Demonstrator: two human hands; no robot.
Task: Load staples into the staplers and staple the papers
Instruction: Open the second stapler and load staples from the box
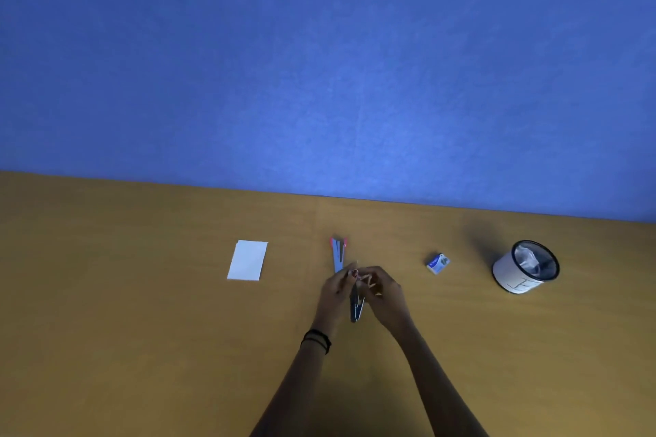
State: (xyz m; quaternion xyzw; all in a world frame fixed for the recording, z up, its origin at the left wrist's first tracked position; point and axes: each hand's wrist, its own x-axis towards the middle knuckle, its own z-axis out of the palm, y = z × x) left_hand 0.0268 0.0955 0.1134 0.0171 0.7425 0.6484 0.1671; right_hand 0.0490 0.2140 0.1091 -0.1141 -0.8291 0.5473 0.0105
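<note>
A pink and grey stapler (339, 254) lies swung open on the brown table, its top arm pointing away from me and its lower part (356, 307) between my hands. My left hand (335, 294) grips the stapler from the left. My right hand (385, 294) pinches something small at the stapler's middle; what it is stays too small to tell. A small blue staple box (438, 263) lies to the right. A small stack of white papers (247, 260) lies to the left.
A round white cup with a black rim (525, 268), crumpled plastic inside, stands at the right on the table (142, 330). A blue wall (319, 64) rises behind the table's far edge.
</note>
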